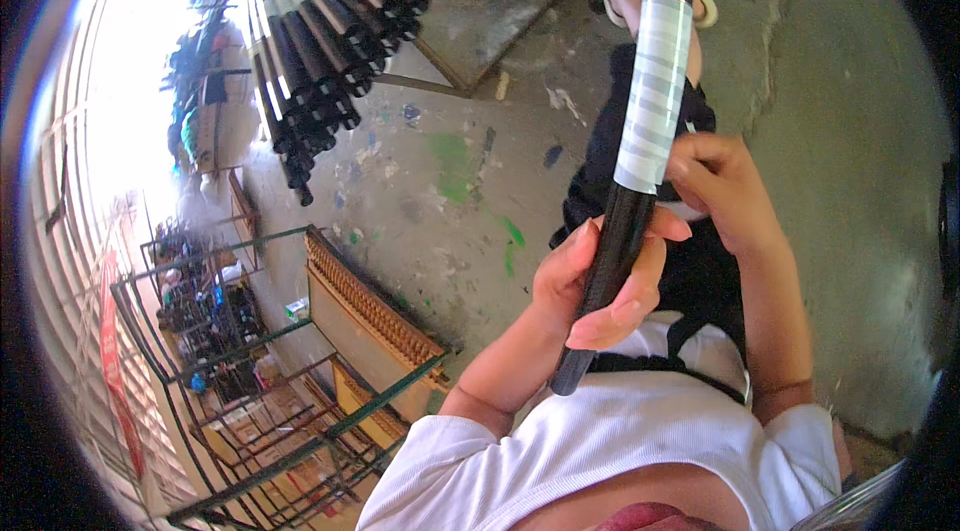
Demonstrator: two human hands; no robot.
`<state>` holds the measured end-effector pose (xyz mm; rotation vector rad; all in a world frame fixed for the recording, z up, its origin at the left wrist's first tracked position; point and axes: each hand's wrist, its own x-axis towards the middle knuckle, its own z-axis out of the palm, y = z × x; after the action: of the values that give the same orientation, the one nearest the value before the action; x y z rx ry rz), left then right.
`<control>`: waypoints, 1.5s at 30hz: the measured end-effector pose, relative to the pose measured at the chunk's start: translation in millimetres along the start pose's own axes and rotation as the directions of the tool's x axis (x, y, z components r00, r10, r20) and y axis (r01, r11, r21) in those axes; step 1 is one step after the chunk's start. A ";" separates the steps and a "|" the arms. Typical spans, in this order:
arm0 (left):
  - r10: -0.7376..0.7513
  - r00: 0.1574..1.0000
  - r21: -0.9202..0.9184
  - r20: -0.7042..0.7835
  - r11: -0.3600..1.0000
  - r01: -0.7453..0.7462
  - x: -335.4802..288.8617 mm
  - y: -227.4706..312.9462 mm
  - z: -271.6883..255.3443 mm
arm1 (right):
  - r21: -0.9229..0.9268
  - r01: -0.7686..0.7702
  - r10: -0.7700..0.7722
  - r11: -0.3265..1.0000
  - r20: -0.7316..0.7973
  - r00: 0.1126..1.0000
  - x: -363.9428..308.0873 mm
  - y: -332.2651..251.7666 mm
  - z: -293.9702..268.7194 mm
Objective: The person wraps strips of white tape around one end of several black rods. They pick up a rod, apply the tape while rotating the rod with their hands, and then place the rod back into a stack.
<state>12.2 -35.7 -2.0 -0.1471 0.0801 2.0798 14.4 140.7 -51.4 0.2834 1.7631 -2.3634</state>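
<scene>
A long black fishing rod [622, 226] runs slantwise from the top of the view toward my chest. Around its middle lies a pale sleeve with white and grey stripes [652, 96], and above that is a gold-marked black band. My left hand [628, 303] is closed round the lower black part, thumb on one side and fingers on the other. Close against the right edge of the sleeve, my right hand [730, 186] has its fingers curled in. The rod hides its fingertips, and what they pinch, if anything, does not show.
At the upper left, several black rods with pale bands [310, 41] lie fanned together near a framed board [480, 21]. A metal rack [280, 341] holding wooden slotted strips [370, 296] stands at the lower left. Paint stains mark the concrete floor [450, 161].
</scene>
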 end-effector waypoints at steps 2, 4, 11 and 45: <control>0.089 0.995 0.186 0.043 0.978 -0.095 -3.1 11.2 9.9 | 0.038 -0.014 0.015 0.999 -0.025 1.000 -4.1 3.5 -0.7; 0.179 0.982 0.399 0.063 0.897 -0.190 -4.1 29.8 23.4 | 0.058 -0.031 0.035 0.998 -0.068 0.997 -4.6 9.6 -4.5; 0.682 0.685 0.939 0.255 -0.007 -0.343 -9.1 114.9 100.0 | 0.131 -0.091 0.108 0.987 -0.129 0.986 -7.4 25.8 -10.2; 0.911 0.179 0.094 0.371 -0.229 0.969 60.1 351.9 101.3 | 0.208 -0.199 0.233 0.958 -0.157 0.960 -21.1 53.6 -27.1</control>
<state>-330.8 -144.6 88.4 0.3843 -2.7751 0.1247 49.6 152.2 -103.1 0.7022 1.4843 -2.4098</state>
